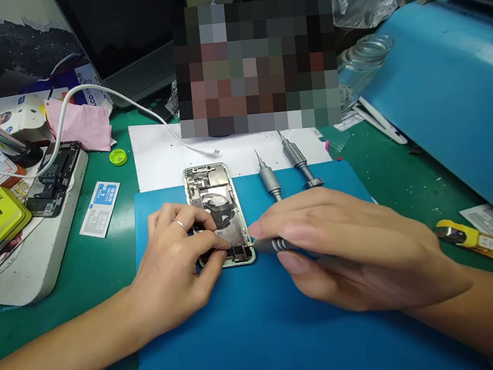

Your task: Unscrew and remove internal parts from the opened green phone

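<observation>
An opened phone housing point(227, 210) with its inner parts bare lies on the blue mat point(242, 335). My left hand point(181, 260), with a ring on one finger, is curled over the phone's left side; thumb and index finger press together at its lower part and steady it. In my right hand point(351, 245) is a slim tool with a dark ridged grip point(273, 245), pinched between thumb and fingers. The tool points left, its end at the phone's lower right edge; its tip is too small to make out. Two grey screwdrivers, one point(268, 178) nearer and another point(298, 157) farther, lie beyond my right hand.
A white cable point(136, 105) arches over a white sheet point(158, 158). At left are another opened phone point(54, 179), a yellow battery box point(1, 221), a card point(101, 209) and a green cap point(118, 157). A yellow cutter point(484, 239) and glass jar point(357, 71) are on the right.
</observation>
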Motion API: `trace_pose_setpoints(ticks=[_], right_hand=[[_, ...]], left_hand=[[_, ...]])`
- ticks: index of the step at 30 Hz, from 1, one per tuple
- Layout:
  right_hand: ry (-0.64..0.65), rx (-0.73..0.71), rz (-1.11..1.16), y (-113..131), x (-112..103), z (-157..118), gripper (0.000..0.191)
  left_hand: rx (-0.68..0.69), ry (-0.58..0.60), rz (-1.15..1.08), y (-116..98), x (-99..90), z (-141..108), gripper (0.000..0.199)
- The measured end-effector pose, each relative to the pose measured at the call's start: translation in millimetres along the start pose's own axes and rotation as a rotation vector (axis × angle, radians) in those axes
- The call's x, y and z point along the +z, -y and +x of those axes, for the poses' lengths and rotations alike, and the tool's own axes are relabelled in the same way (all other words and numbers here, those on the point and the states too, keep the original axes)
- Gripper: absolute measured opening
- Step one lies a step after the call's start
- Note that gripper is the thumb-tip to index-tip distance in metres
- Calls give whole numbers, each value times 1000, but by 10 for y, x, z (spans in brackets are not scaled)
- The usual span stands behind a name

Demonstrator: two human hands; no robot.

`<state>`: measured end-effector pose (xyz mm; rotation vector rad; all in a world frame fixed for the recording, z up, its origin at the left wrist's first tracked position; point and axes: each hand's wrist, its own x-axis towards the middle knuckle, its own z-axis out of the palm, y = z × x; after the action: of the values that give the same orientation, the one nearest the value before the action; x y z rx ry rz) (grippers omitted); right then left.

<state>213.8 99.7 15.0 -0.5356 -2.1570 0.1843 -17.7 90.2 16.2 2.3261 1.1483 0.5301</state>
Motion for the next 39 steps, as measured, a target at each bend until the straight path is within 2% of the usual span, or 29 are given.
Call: trace_pose_setpoints(ticks=[4,11,16,23,32,39], right_hand=[[-11,52,-1,2,0,16,29],[-17,-9,11,-12,21,-9,19],[-5,28,39,34,8,9,33],[-2,2,8,8,8,7,19],[32,19,0,44,-38,-35,31],[-52,-29,47,8,-8,9,28]], left_hand=[[-2,0,-6,4,7,5,18],[6,-13,-8,1,5,1,17],[5,-7,-8,3,3,-6,17],[9,-9,-1,3,-5,0,17],[-1,-3,4,6,3,-1,17],[-11,10,4,1,-9,1,17]])
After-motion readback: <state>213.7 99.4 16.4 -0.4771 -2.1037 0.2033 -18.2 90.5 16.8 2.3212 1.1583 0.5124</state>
